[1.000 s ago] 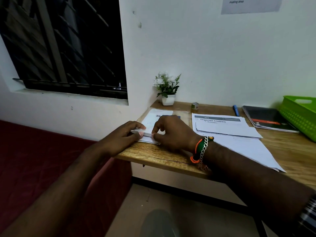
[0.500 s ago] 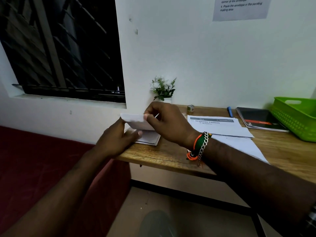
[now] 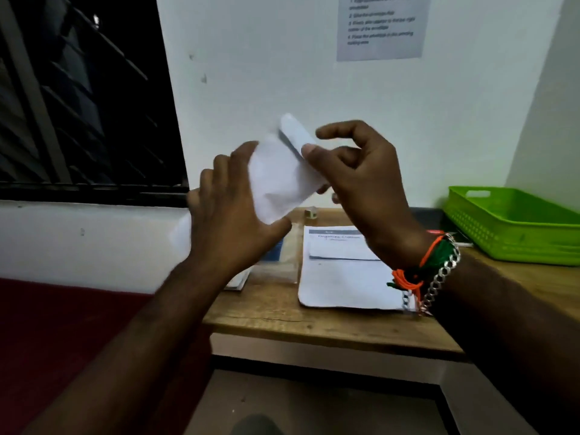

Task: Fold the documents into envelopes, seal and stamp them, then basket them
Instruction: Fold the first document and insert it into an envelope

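Observation:
A white envelope [image 3: 277, 180] is held up in the air above the left end of the wooden desk [image 3: 314, 321], tilted and blurred. My left hand [image 3: 232, 215] grips its lower left part. My right hand [image 3: 354, 174] pinches its upper flap between thumb and fingers, the index finger raised. Printed documents [image 3: 342, 277] lie flat on the desk below my right wrist, the top one smaller with a grey header. More envelopes [image 3: 238, 279] lie under my left hand, mostly hidden. The green basket [image 3: 514, 227] stands at the desk's far right.
A small stamp-like object [image 3: 311, 211] sits at the back of the desk by the wall. A dark notebook [image 3: 439, 215] lies beside the basket, partly hidden. An instruction sheet [image 3: 383, 26] hangs on the wall. A barred window [image 3: 78, 98] is at left.
Both hands have lifted the envelope off the stack on the desk and raised it in front of the wall. The camera view has tipped down and closer.

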Action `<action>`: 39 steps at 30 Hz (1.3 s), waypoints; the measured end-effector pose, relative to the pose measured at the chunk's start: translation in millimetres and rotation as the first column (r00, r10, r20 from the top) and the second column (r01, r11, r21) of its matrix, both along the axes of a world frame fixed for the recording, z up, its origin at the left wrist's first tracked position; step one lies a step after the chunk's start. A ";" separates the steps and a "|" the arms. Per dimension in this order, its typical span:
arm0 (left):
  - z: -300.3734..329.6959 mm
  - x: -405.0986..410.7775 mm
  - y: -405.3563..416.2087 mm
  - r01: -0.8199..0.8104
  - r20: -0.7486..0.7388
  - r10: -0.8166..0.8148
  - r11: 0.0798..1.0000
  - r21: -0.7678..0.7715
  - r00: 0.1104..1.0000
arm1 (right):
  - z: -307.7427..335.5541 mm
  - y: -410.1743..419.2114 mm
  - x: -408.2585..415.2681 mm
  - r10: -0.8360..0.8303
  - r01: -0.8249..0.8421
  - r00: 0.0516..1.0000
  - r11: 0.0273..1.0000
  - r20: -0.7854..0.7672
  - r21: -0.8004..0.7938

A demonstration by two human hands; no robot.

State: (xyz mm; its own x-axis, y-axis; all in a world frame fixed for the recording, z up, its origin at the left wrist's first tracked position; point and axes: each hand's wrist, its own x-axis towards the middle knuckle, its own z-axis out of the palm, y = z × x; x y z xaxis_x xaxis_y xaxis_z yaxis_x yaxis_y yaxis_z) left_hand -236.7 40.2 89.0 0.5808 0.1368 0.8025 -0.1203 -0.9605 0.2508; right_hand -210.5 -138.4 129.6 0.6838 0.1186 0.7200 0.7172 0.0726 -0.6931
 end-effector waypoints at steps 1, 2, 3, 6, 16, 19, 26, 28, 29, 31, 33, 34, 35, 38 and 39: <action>3.4 7.8 -6.5 0.002 -0.046 0.003 0.994 0.106 0.999 | -6.0 -12.1 11.6 -0.062 0.062 0.998 0.996 -0.004 -0.066; 5.1 18.4 -12.0 0.014 -0.089 0.003 0.981 0.192 0.996 | -13.0 -24.2 25.2 -0.118 0.113 0.993 0.984 -0.025 -0.134; 4.8 29.5 -15.9 0.031 -0.128 0.003 0.965 0.260 0.992 | -20.1 -34.4 38.2 -0.155 0.141 0.986 0.972 -0.061 -0.189; -0.8 69.2 -28.8 0.104 -0.214 -0.010 0.894 0.436 0.977 | -41.2 -67.1 79.4 -0.147 0.083 0.950 0.969 -0.275 -0.232; -35.5 167.1 -42.0 0.371 -0.488 -0.138 0.828 0.420 0.862 | -77.4 -120.2 157.7 -0.030 -0.144 0.763 0.966 -0.645 -0.216; -46.8 171.7 -40.2 0.381 -0.475 -0.160 0.826 0.415 0.865 | -85.4 -125.4 163.4 -0.002 -0.201 0.769 0.949 -0.639 -0.244; -49.6 162.5 -29.7 0.449 -0.499 -0.252 0.831 0.327 0.829 | -90.8 -130.0 159.1 0.185 -0.333 0.690 0.940 -0.700 -0.079; -50.8 160.7 -29.1 0.454 -0.494 -0.256 0.826 0.336 0.831 | -93.9 -129.1 157.9 0.157 -0.317 0.721 0.941 -0.674 -0.120; -51.5 159.9 -29.9 0.456 -0.494 -0.255 0.821 0.343 0.831 | -95.4 -129.1 157.0 0.133 -0.298 0.741 0.944 -0.658 -0.144; -52.0 159.8 -31.8 0.470 -0.500 -0.265 0.812 0.346 0.825 | -98.6 -127.3 156.4 0.108 -0.270 0.762 0.949 -0.638 -0.162; -53.4 159.2 -33.7 0.490 -0.502 -0.284 0.801 0.344 0.817 | -102.7 -124.4 156.6 0.107 -0.267 0.768 0.950 -0.631 -0.164; -54.0 158.6 -34.7 0.497 -0.503 -0.288 0.794 0.351 0.815 | -104.6 -122.7 156.4 0.116 -0.271 0.773 0.949 -0.624 -0.159; -53.8 158.0 -35.4 0.501 -0.504 -0.288 0.787 0.359 0.814 | -106.4 -120.5 157.0 0.118 -0.264 0.780 0.953 -0.614 -0.152; -53.9 157.3 -38.1 0.513 -0.504 -0.297 0.776 0.368 0.811 | -107.7 -118.1 159.5 0.059 -0.188 0.832 0.966 -0.552 -0.179; -54.4 157.2 -39.3 0.515 -0.505 -0.299 0.775 0.366 0.809 | -108.3 -117.7 160.5 0.026 -0.153 0.857 0.967 -0.515 -0.206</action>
State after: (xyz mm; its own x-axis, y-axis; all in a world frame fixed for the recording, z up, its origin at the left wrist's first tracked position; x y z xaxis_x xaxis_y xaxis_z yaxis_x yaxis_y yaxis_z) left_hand -79.5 0.8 34.6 0.7667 -0.5146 0.3839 -0.5215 -0.8479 -0.0950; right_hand -50.0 -256.1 21.3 0.9222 0.3160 0.2230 0.2626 -0.0881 -0.9609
